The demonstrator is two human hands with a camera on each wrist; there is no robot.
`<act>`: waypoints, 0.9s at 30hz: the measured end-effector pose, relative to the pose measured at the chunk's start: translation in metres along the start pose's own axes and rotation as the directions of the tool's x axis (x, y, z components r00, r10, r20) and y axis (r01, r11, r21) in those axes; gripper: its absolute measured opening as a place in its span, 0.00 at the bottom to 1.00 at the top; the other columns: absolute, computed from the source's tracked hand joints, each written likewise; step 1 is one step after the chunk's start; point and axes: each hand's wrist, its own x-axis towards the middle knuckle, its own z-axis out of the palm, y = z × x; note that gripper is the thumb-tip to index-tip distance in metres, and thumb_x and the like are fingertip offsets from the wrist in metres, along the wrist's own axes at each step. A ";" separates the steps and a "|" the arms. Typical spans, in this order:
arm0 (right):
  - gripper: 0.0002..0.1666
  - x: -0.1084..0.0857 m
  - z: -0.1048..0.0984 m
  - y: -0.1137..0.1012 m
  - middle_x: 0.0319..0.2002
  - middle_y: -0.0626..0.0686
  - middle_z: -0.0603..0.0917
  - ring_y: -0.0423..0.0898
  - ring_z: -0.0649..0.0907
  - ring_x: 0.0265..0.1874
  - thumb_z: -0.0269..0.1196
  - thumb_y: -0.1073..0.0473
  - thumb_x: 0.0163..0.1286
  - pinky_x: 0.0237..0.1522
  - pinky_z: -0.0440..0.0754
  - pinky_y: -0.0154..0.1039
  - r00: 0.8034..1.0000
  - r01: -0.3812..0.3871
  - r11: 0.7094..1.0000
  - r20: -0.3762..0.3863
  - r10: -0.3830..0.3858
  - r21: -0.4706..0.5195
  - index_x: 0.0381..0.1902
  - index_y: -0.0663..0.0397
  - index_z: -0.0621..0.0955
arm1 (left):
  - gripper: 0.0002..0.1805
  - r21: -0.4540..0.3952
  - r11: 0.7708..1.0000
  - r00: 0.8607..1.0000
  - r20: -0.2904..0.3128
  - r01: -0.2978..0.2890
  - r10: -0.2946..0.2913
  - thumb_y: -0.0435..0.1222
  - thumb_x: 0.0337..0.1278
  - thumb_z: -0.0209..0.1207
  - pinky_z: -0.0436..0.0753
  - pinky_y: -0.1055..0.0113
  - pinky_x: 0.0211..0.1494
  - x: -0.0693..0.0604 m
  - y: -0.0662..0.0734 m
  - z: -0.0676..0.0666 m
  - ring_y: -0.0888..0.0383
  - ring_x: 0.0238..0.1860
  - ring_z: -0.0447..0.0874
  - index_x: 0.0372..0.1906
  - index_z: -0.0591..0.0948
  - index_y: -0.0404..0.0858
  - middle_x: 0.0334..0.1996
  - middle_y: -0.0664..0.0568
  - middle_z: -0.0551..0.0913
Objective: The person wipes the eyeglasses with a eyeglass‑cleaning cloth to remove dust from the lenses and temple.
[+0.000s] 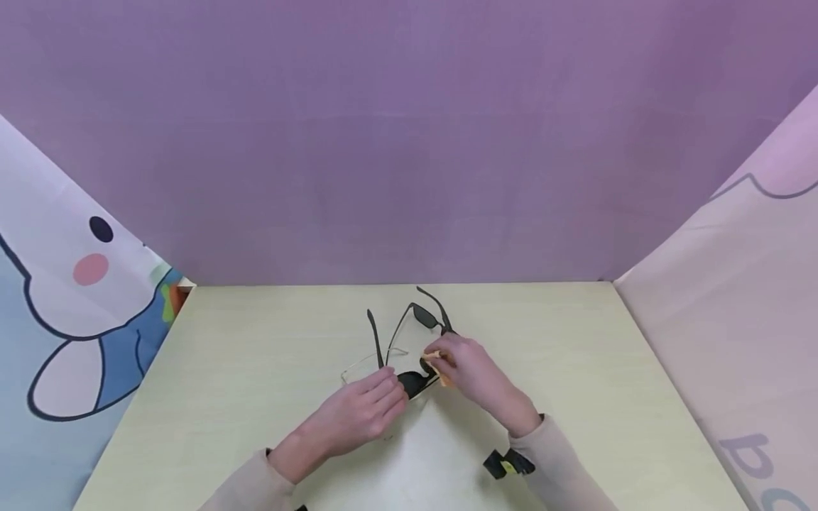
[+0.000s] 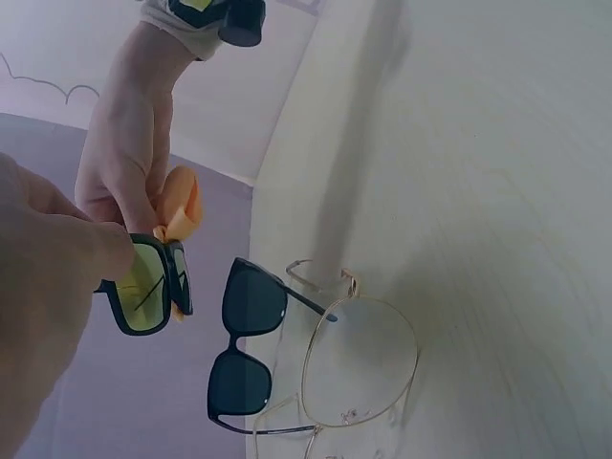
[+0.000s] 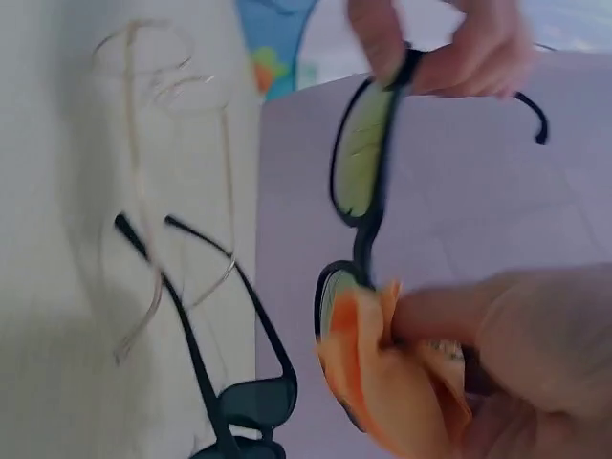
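Black-framed sunglasses [image 1: 411,383] are held above the table between both hands. My left hand [image 1: 361,411] pinches them at one end of the frame, beside a lens that looks yellowish in the left wrist view [image 2: 142,287]. My right hand [image 1: 473,372] pinches an orange cloth [image 3: 397,382] around the other lens, which the cloth partly covers in the right wrist view. Behind the hands, a second pair of dark sunglasses [image 2: 244,382] lies on the table. Thin gold-rimmed glasses with clear lenses [image 2: 359,359] lie close to that pair.
The pale table [image 1: 255,341] reaches back to a purple backdrop [image 1: 409,142]. Printed cloth with a cartoon figure [image 1: 70,298] hangs at the left, and a pale cloth [image 1: 735,298] at the right. A black device [image 1: 509,463] sits by the right sleeve.
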 end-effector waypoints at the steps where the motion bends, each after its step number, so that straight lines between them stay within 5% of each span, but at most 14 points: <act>1: 0.07 0.000 0.002 0.001 0.40 0.51 0.87 0.47 0.86 0.39 0.68 0.69 0.69 0.44 0.87 0.40 1.000 0.014 0.999 -0.022 -0.014 -0.038 0.44 0.59 0.87 | 0.28 -0.003 1.000 1.000 0.004 -0.002 0.002 0.22 0.72 0.32 0.80 0.64 0.66 0.000 0.001 0.000 0.58 0.48 0.84 0.45 0.84 0.43 0.43 0.54 0.87; 6: 0.08 0.000 0.009 0.005 0.39 0.53 0.86 0.48 0.86 0.39 0.69 0.72 0.66 0.42 0.88 0.37 0.994 0.056 0.988 -0.087 -0.069 -0.142 0.43 0.61 0.86 | 0.29 -0.017 1.000 0.999 0.032 -0.011 0.012 0.23 0.71 0.32 0.79 0.64 0.67 0.000 0.002 -0.002 0.58 0.50 0.84 0.47 0.85 0.44 0.44 0.55 0.88; 14: 0.11 0.002 0.000 0.000 0.40 0.50 0.85 0.38 0.78 0.29 0.67 0.70 0.69 0.29 0.81 0.30 0.981 0.096 0.994 -0.171 -0.087 0.048 0.49 0.59 0.86 | 0.31 -0.022 1.000 1.000 0.026 -0.005 0.006 0.21 0.72 0.30 0.79 0.64 0.67 -0.001 0.001 -0.001 0.58 0.49 0.85 0.46 0.85 0.44 0.44 0.55 0.88; 18: 0.11 0.006 -0.001 -0.003 0.41 0.50 0.85 0.38 0.78 0.30 0.67 0.70 0.70 0.30 0.80 0.30 0.986 0.129 0.990 -0.118 -0.121 0.061 0.49 0.58 0.86 | 0.31 -0.010 0.999 0.999 0.002 -0.033 0.033 0.21 0.73 0.31 0.78 0.64 0.67 0.001 0.000 -0.001 0.59 0.50 0.85 0.47 0.86 0.44 0.45 0.55 0.88; 22: 0.08 0.007 0.003 -0.004 0.40 0.50 0.85 0.40 0.80 0.32 0.68 0.69 0.69 0.33 0.81 0.32 0.994 0.099 0.995 -0.039 -0.100 -0.007 0.45 0.58 0.86 | 0.30 -0.011 0.999 0.999 -0.008 -0.049 0.049 0.23 0.74 0.32 0.79 0.66 0.66 0.003 0.002 -0.001 0.60 0.50 0.84 0.47 0.86 0.45 0.45 0.55 0.88; 27: 0.07 0.005 0.012 0.000 0.39 0.51 0.84 0.45 0.85 0.38 0.70 0.69 0.67 0.40 0.86 0.36 0.989 0.108 0.968 -0.074 -0.128 -0.225 0.43 0.59 0.86 | 0.30 -0.033 0.999 1.000 -0.010 -0.020 0.020 0.25 0.76 0.30 0.82 0.66 0.60 0.004 0.005 0.001 0.59 0.47 0.83 0.45 0.86 0.44 0.43 0.55 0.87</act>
